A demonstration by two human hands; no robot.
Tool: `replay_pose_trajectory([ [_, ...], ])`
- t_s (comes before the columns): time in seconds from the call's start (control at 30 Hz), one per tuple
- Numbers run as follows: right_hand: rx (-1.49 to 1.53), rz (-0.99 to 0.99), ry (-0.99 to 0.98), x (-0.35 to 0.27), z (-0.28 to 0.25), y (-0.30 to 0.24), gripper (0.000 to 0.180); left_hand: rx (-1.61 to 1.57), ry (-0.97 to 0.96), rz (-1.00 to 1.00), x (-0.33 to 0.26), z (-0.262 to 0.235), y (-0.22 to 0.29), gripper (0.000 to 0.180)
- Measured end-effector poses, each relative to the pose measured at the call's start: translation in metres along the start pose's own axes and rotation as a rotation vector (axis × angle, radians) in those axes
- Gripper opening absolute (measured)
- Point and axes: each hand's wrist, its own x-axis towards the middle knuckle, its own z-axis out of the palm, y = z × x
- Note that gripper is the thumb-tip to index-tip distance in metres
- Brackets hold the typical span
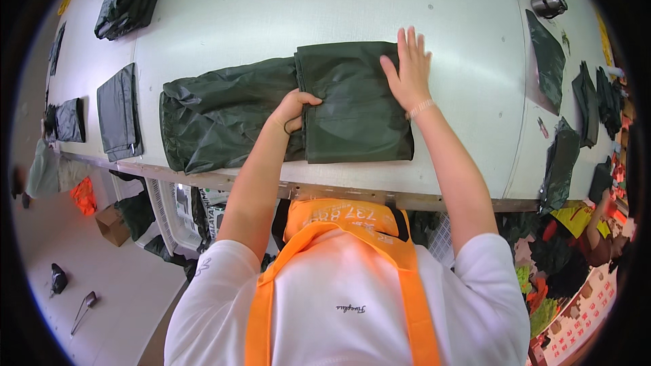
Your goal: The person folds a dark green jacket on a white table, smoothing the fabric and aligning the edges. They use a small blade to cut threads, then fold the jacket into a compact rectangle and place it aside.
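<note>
A dark green, shiny fabric garment [230, 115] lies crosswise on the pale table in front of me. Its right part is folded over into a flat, layered panel [356, 122], while the left part is creased. My left hand [293, 108] grips the panel's left edge, thumb on top and some fingers hidden beneath the fabric. At the panel's upper right edge, my right hand [411, 71] lies flat with its fingers spread. A thin bracelet circles the right wrist.
On the table's left are a stack of dark green garments [132, 0] and a folded garment [119, 112]. To the right lie a steel flask [548, 5], small snips [542, 127] and several dark green pieces [561, 163]. A white basket [178, 220] stands below the front edge.
</note>
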Motion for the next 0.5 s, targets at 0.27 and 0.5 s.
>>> replay_pose_trajectory([
  [0.27,-0.237,-0.029,-0.063,-0.109,0.009,-0.04,0.064,-0.128,-0.107,-0.12,0.009,-0.021,0.001,0.035],
  [0.5,-0.301,-0.048,-0.08,-0.105,0.01,-0.043,0.061,0.069,0.154,0.008,-0.01,0.015,0.012,0.035],
])
